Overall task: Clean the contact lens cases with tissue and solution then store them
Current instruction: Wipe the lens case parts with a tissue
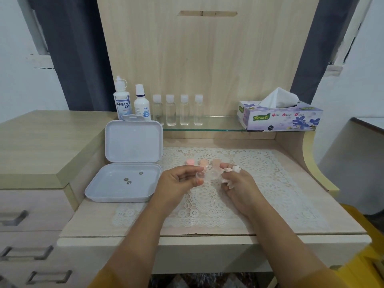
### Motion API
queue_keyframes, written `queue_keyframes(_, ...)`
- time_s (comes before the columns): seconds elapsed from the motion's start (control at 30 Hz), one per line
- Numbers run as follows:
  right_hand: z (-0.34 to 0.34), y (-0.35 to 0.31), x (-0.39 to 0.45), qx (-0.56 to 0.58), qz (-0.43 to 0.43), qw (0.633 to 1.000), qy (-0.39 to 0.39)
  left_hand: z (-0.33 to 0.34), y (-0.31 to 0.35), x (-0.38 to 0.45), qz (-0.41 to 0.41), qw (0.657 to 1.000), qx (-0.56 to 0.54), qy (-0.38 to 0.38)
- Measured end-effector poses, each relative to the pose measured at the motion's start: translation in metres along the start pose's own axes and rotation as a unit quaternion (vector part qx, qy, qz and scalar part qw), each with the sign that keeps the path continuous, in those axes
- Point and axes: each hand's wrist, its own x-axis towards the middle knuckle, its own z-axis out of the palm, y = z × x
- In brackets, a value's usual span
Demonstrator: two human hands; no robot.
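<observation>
two hands over the white lace mat (259,175): left hand (178,181) pinches a clear plastic contact lens case (201,175) between thumb and curled fingers. right hand (236,181) grips a crumpled white tissue wad (233,170), fingers curled round it, just beside the case.

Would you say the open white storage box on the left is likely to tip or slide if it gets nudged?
The white storage box looks like thin plastic, so probably light and easy to slide. Its raised lid stands nearly upright, so a push there might swing it or tilt the box backward. The small round pieces in the tray would likely roll.
</observation>
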Motion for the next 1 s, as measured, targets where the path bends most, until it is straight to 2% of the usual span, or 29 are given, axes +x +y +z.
queue_keyframes(0.17,-0.0013,0.0022,0.0015,0.032,-0.001,0.999,-0.001,0.0000,0.0010,-0.0014,-0.006,1.000,0.005,-0.006)
queue_keyframes(0.3,-0.0014,0.0002,0.0026,-0.031,-0.001,1.000,0.003,-0.0003,0.0026,-0.0024,-0.023,0.999,0.023,-0.004)
queue_keyframes(0.47,-0.0024,-0.0032,0.0018,0.106,0.040,0.993,-0.041,-0.0001,0.0039,-0.0015,-0.029,0.999,0.035,0.007)
queue_keyframes(0.57,-0.0023,0.0012,0.0031,0.057,0.021,0.997,-0.049,-0.0001,0.0040,-0.0019,-0.032,0.999,0.033,0.009)
queue_keyframes(0.77,-0.0001,0.0000,0.0011,0.037,-0.002,0.999,-0.039,-0.0001,0.0008,-0.0007,-0.016,0.999,0.022,0.016)
queue_keyframes(1.0,0.0027,0.0026,-0.0056,-0.069,0.021,0.986,-0.152,-0.0009,-0.0039,0.0012,-0.011,0.999,0.033,0.015)
